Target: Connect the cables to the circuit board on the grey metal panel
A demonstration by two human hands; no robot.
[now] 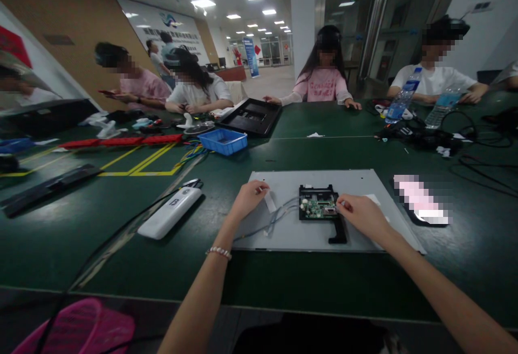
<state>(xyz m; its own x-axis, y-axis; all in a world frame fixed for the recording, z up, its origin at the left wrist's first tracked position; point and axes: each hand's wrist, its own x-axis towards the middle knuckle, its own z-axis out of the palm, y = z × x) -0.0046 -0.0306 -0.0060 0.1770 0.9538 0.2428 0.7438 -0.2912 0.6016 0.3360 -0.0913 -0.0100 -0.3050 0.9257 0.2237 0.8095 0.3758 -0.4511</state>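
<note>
A person's bare hands work over a flat grey panel point(279, 237) at the lower center of the frame, laid crosswise, apparently so both arms can reach it. The right hand point(364, 213) has thumb and forefinger drawn together at the right edge of a green circuit board point(317, 210), perhaps to steady it; whether they pinch anything cannot be told. The board sits in a matte black bracket point(339, 232) right of the panel's middle. The left hand point(246, 200), fingers curled, is beside a thin white strip point(270, 203); its grip is unclear. Slim grey cables point(285, 207) trail leftward from the board across the smooth panel.
</note>
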